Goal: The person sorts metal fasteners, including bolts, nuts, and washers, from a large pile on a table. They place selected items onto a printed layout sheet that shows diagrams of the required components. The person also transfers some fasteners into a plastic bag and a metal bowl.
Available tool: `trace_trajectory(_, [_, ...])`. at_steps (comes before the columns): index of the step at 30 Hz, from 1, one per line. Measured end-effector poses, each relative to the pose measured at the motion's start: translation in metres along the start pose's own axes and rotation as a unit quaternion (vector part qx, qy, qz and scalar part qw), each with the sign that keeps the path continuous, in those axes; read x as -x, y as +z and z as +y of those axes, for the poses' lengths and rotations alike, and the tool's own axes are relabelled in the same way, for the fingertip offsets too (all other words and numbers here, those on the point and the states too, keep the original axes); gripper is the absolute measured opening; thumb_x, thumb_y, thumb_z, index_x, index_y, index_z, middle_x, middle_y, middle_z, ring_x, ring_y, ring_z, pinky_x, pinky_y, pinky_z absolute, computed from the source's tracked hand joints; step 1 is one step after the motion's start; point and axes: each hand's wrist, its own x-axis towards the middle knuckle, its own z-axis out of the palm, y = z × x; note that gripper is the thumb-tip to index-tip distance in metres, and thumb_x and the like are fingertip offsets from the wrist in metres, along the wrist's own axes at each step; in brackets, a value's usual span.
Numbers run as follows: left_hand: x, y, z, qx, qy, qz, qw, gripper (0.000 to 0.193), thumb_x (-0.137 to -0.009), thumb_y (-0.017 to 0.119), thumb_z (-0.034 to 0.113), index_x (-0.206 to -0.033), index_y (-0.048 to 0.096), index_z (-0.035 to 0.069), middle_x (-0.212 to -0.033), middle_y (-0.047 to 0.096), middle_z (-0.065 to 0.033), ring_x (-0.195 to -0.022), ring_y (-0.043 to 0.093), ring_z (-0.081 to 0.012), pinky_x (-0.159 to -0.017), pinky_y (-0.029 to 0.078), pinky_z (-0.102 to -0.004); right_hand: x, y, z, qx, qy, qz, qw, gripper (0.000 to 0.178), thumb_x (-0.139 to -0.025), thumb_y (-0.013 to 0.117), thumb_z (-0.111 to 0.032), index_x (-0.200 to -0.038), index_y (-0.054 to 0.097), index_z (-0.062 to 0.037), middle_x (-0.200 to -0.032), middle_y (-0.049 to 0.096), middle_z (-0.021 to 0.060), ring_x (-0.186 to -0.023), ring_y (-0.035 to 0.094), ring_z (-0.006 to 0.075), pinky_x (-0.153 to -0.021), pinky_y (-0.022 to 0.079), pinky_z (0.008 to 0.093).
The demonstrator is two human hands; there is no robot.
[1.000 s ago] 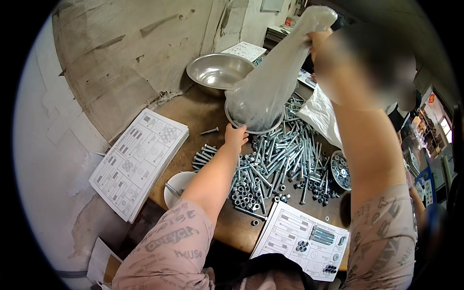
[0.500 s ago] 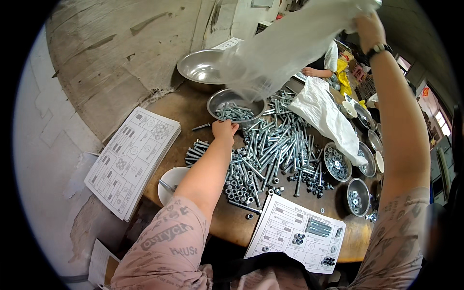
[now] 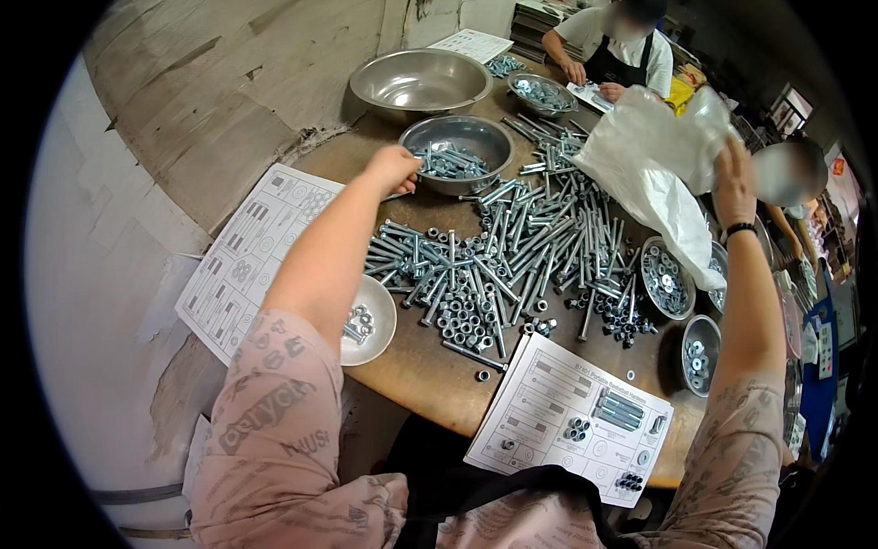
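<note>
My left hand (image 3: 391,170) is at the left rim of a metal bowl (image 3: 498,169), its fingers closed on the edge. Short bolts (image 3: 453,163) lie inside the bowl. To the right, my raised right hand (image 3: 734,183) rests against a crumpled clear plastic bag (image 3: 702,133), fingers stretched upward along it. The bag lies over the top of a white sack (image 3: 640,174). Between my arms spreads a large heap of long bolts (image 3: 549,229), with hex nuts (image 3: 462,320) at its near side and dark nuts (image 3: 626,316) toward the right.
A wide metal basin (image 3: 421,57) stands behind the bowl. A white bowl (image 3: 382,320) with a few nuts and bolts sits near my left forearm. Printed sheets (image 3: 251,247) and a parts chart (image 3: 540,403) lie near me. Bowls of washers (image 3: 666,279) line the right. A co-worker (image 3: 631,59) sits opposite.
My right hand has come down with the plastic bag, which hung over the bowl and now rests to the right on the sack. The view has shifted, showing the co-worker.
</note>
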Motion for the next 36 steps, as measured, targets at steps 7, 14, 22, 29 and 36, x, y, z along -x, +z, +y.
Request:
trace_trajectory(7, [-0.004,-0.036,0.009,-0.156,0.108,0.08,0.978,0.026,-0.079,0.06,0.018,-0.099,0.058,0.002,-0.081,0.062,-0.0082,-0.064,0.06,-0.0155,-0.058,0.048,-0.0278,0.033,0.021,-0.048,0.105,0.206,-0.6,0.766,0.04,-0.089,0.038,-0.017,-0.129,0.043,-0.0205,-0.138,0.036,0.0051,-0.124,0.037,0.0189,-0.099,0.029,0.0393])
trace_trajectory(14, [-0.01,0.006,0.019,-0.279,0.182,0.092,0.938,0.036,-0.073,0.064,0.018,-0.107,0.057,0.007,-0.092,0.063,-0.0109,-0.088,0.059,-0.0261,-0.076,0.046,-0.0353,0.159,0.154,0.005,-0.044,0.26,-0.626,0.733,0.036,-0.074,0.056,-0.016,-0.109,0.059,-0.0079,-0.112,0.057,0.0186,-0.103,0.055,0.0321,-0.085,0.043,0.0413])
trace_trajectory(22, [-0.05,0.053,0.03,-0.484,0.258,0.038,0.835,0.043,-0.075,0.061,0.015,-0.117,0.053,0.014,-0.117,0.053,-0.0091,-0.108,0.05,-0.0273,-0.089,0.043,-0.0392,0.091,0.052,0.007,-0.288,0.568,-0.25,0.73,0.078,-0.077,0.055,-0.045,-0.131,0.031,0.005,-0.131,0.039,0.0232,-0.122,0.039,0.0318,-0.097,0.032,0.0331])
trace_trajectory(29, [-0.078,0.076,0.041,-0.646,0.276,-0.036,0.711,0.034,-0.079,0.05,0.006,-0.111,0.056,0.015,-0.115,0.055,-0.0084,-0.107,0.053,-0.0253,-0.087,0.044,-0.0415,0.132,-0.107,-0.069,-0.575,0.528,-0.112,0.615,0.055,-0.083,0.054,-0.015,-0.132,0.034,0.0005,-0.134,0.037,0.0116,-0.122,0.037,0.0238,-0.099,0.029,0.0319])
trace_trajectory(36, [-0.096,0.089,0.046,-0.664,0.181,-0.088,0.72,0.029,-0.075,0.054,0.014,-0.102,0.06,0.01,-0.109,0.058,-0.0128,-0.102,0.055,-0.0282,-0.085,0.044,-0.0385,0.23,-0.2,-0.09,-0.546,0.591,-0.157,0.573,0.037,-0.088,0.049,-0.008,-0.124,0.044,-0.0008,-0.124,0.047,0.0074,-0.106,0.052,0.0164,-0.088,0.039,0.0264])
